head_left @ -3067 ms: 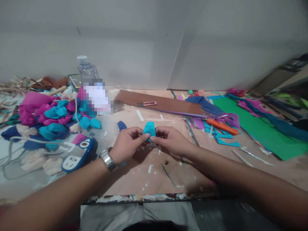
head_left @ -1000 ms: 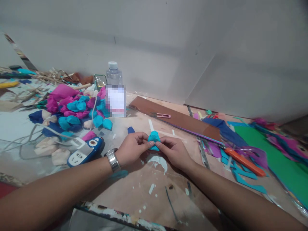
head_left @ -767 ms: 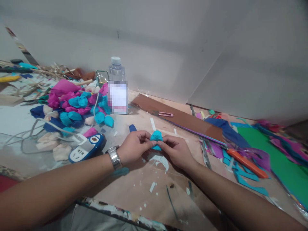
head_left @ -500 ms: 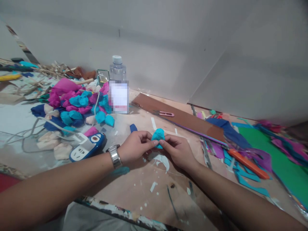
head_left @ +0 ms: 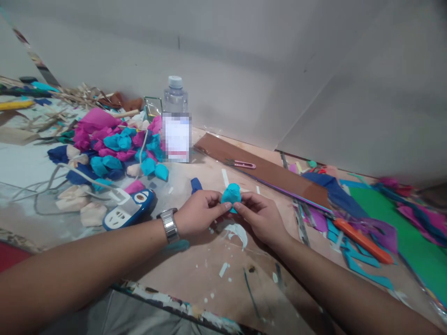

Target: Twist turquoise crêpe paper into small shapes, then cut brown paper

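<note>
Both hands pinch one small crumpled piece of turquoise crepe paper (head_left: 231, 193) just above the table. My left hand (head_left: 199, 214), with a metal watch on its wrist, grips the piece from the left. My right hand (head_left: 260, 216) grips it from the right with thumb and fingertips. A white smear (head_left: 237, 231) lies on the table right under the hands. A dark blue paper scrap (head_left: 196, 184) lies just beyond my left hand.
A heap of pink, turquoise, blue and cream paper balls (head_left: 111, 149) sits at the left beside a blue-and-white power strip (head_left: 127, 211) and a water bottle (head_left: 175, 121). A brown sheet (head_left: 265, 170), pink snips (head_left: 242, 164), an orange cutter (head_left: 363, 235) and green paper (head_left: 401, 223) lie at the right.
The view has swung left and tilted since the oldest frame. Both hands have stayed together on the turquoise piece, with only small finger shifts in the last second.
</note>
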Available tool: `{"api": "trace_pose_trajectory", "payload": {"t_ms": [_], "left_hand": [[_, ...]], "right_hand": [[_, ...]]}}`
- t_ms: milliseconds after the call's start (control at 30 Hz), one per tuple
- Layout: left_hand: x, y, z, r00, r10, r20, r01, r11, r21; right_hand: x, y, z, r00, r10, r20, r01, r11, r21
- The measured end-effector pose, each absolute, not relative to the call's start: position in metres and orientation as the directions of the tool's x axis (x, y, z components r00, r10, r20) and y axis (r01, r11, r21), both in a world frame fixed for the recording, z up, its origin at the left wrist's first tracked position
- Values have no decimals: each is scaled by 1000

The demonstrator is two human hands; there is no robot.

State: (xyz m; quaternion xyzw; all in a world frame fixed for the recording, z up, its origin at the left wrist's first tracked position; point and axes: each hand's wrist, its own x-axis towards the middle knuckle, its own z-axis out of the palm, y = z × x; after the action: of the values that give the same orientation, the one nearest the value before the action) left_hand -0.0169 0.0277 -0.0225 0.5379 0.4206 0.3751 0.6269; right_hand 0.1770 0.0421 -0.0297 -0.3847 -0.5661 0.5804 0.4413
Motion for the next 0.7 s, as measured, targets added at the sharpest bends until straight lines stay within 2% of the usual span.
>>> {"api": "trace_pose_trajectory", "payload": {"t_ms": [200,333,467,700], "left_hand": [[-13,27,-20,325,932,-162,-119,210,970],[-15,27,-19,349,924,-156,-103,203,974],[-16,27,-18,369,918,-143,-58,176,983],[-15,26,-20,334,934,-128,-18,142,990]], "right_hand": [[180,46,-30,-223,944,242,-28,242,-970],[182,47,-28,-300,897,326,81,364,-928],[185,48,-25,-389,811,437,187,534,-825],[187,49,-21,-410,793,451,248,572,-782]]}}
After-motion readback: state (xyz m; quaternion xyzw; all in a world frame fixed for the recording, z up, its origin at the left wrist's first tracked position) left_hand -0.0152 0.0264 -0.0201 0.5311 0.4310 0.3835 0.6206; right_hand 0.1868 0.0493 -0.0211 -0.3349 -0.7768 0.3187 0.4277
